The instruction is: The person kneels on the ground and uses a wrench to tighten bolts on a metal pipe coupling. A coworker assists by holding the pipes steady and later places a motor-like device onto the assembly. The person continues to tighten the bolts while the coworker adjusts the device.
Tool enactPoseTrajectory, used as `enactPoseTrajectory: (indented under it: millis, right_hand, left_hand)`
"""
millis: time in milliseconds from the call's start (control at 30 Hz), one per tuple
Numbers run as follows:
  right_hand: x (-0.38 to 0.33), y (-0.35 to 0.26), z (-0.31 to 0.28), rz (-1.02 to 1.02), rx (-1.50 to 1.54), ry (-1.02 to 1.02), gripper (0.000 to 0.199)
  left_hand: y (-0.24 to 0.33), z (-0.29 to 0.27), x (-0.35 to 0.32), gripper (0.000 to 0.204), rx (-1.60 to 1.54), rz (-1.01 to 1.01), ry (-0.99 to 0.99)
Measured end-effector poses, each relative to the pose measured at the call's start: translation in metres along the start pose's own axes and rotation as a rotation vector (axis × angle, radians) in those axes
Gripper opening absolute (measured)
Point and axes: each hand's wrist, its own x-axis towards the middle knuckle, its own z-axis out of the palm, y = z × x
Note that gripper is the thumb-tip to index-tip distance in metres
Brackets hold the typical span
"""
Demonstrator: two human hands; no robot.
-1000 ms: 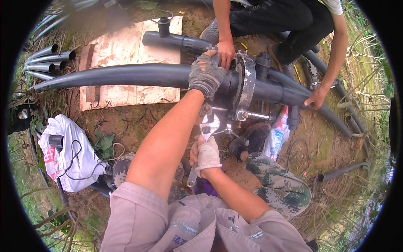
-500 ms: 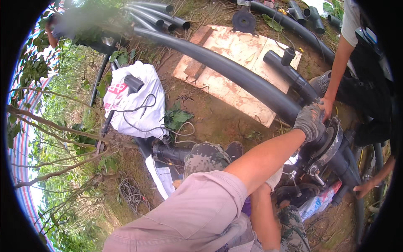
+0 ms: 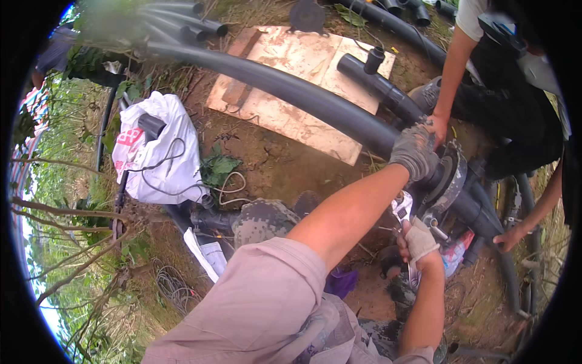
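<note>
My right hand [image 3: 420, 244]: fingers clenched round 1 silver wrench [image 3: 401, 208], near the clamp ring [image 3: 450, 182], beyond the lower right corner of the pale board [image 3: 303, 130]. My left hand [image 3: 416, 154]: at the black pipe [image 3: 291, 91]; I cannot tell whether its fingers grip

This is an outdoor work site on bare soil [image 3: 267, 164] among leafy plants [image 3: 82, 242]. A long black pipe [image 3: 291, 88] crosses a mud-stained pale board [image 3: 294, 124]; more pipes [image 3: 203, 24] lie to the left of the board's far end, and a white sack [image 3: 163, 173] sits on the ground left of the board.
</note>
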Motion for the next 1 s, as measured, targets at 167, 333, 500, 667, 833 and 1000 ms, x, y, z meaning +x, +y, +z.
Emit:
enactPoseTrajectory:
  millis: [167, 333, 500, 667, 833, 1000]
  right_hand:
    - [-0.013, -0.01, -0.013, 0.089, -0.257, 0.084, 0.026]
    - [-0.02, 0.04, 0.023, 0.041, 0.264, 0.147, 0.028]
    - [-0.002, 0.046, 0.091, -0.113, 0.54, 0.158, 0.025]
    - [0.019, 0.018, 0.154, -0.126, 1.044, 0.35, 0.015]
    - [0.026, 0.04, 0.111, -0.105, 0.799, 0.171, 0.021]
    - [-0.01, -0.013, -0.004, 0.023, -0.301, 0.073, 0.032]
  left_hand:
    - [-0.005, 0.006, 0.002, 0.059, -0.103, -0.027, -0.014]
    - [-0.003, 0.003, -0.002, 0.057, -0.063, -0.042, 0.001]
    - [-0.017, 0.01, 0.0, 0.058, -0.072, -0.038, 0.007]
    - [-0.014, 0.012, 0.002, 0.058, -0.074, -0.03, -0.013]
    - [-0.016, 0.017, 0.001, 0.059, -0.017, 0.031, 0.0]
    - [-0.014, 0.007, 0.001, 0.058, 0.011, 0.029, 0.017]
